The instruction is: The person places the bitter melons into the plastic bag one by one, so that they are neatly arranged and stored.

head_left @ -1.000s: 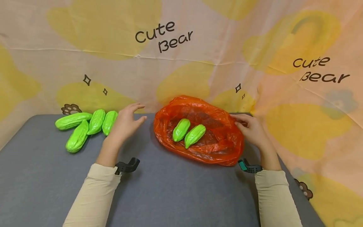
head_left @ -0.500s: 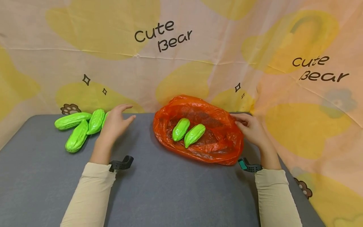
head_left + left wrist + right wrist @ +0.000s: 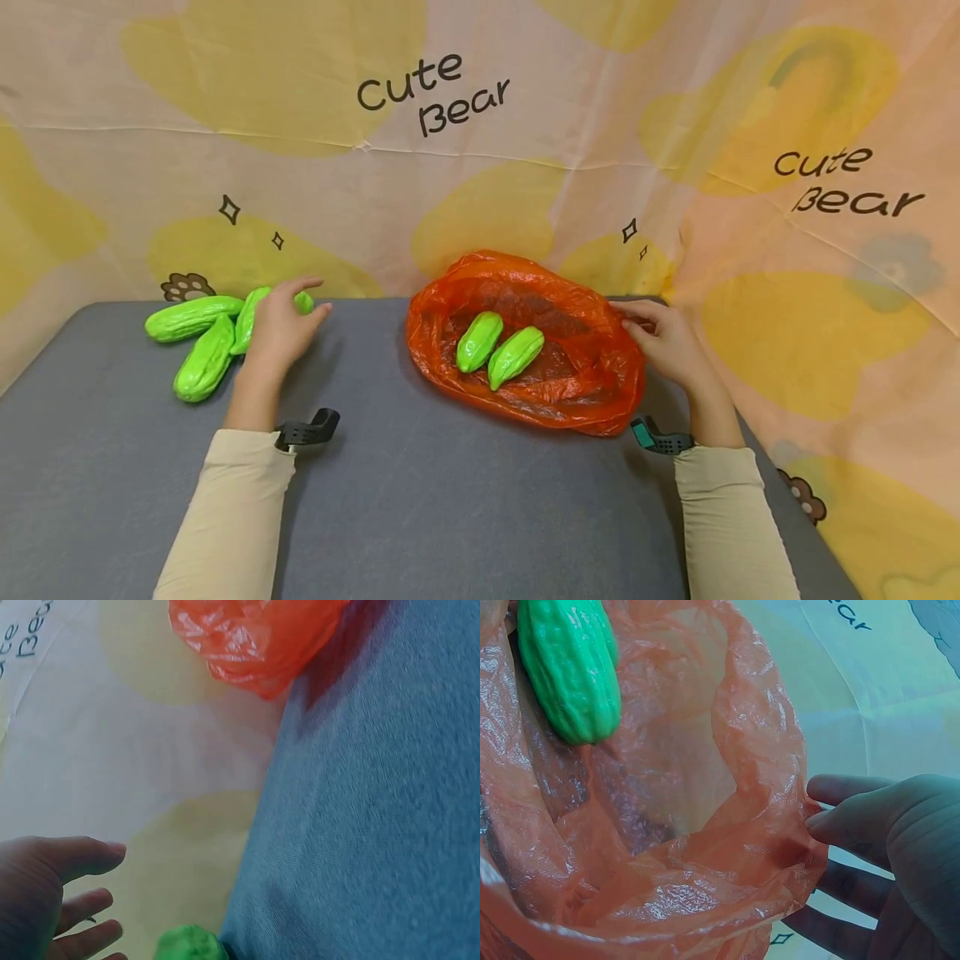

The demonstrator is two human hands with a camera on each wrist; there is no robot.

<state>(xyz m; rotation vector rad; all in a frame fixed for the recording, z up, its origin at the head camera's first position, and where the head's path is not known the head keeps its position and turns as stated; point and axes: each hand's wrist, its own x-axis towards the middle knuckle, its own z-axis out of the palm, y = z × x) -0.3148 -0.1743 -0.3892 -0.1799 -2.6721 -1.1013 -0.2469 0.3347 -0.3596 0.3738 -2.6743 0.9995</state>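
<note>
Two bright green bitter melons lie inside an open red plastic bag in the head view. My right hand pinches the bag's right rim between thumb and fingers; the right wrist view has the fingertips right at the edge. My left hand is over the pile of bitter melons at the left, fingers spread and relaxed. It partly covers one melon, while the end of another melon shows beyond its fingers. In the left wrist view that melon sits at the bottom, apart from the thumb.
A grey cloth-covered table lies under everything. Behind and at the right hangs a printed fabric curtain, close to the back of the bag and the melons. Both wrists wear dark bands.
My left hand has moved left, away from the bag, to over the right part of the melon pile. The right hand and the bag have stayed in place.
</note>
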